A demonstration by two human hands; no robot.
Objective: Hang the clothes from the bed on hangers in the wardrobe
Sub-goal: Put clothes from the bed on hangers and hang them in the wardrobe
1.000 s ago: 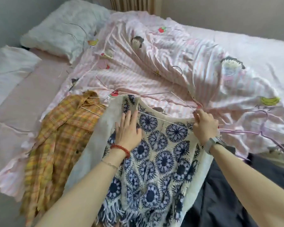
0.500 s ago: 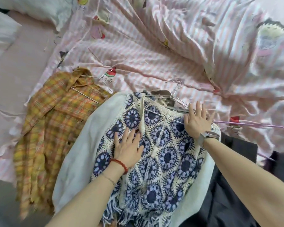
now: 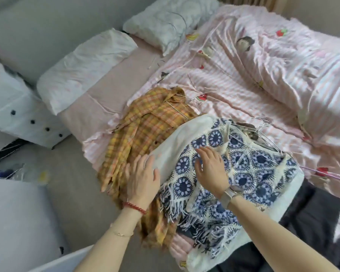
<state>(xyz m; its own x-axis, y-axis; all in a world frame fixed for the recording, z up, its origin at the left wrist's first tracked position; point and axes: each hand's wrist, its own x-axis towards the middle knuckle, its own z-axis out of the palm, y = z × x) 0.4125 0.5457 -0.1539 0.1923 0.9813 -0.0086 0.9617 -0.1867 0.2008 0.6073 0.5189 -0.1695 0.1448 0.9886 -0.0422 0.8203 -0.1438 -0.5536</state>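
Note:
A cream garment with blue crochet flower panels (image 3: 249, 167) lies spread on the bed's near edge, a wire hanger (image 3: 263, 132) in its neck. My right hand (image 3: 210, 169) lies flat on its blue pattern, fingers straight. My left hand (image 3: 143, 175) rests with straight fingers where the garment's white sleeve (image 3: 177, 146) meets a yellow plaid shirt (image 3: 143, 134), which also has a wire hanger (image 3: 177, 107) in its collar. A dark garment (image 3: 312, 213) lies to the right, partly under the cream one.
A pink striped duvet (image 3: 263, 75) covers the bed, with two pillows (image 3: 86, 65) at its head. A purple hanger (image 3: 332, 175) lies at right. White furniture with black knobs (image 3: 24, 114) stands left of the bed, beside grey floor (image 3: 67, 183).
Both hands slid left and down along the crochet garment; my left hand moved off the blue pattern to the white sleeve's edge. The view swung left, showing floor and furniture.

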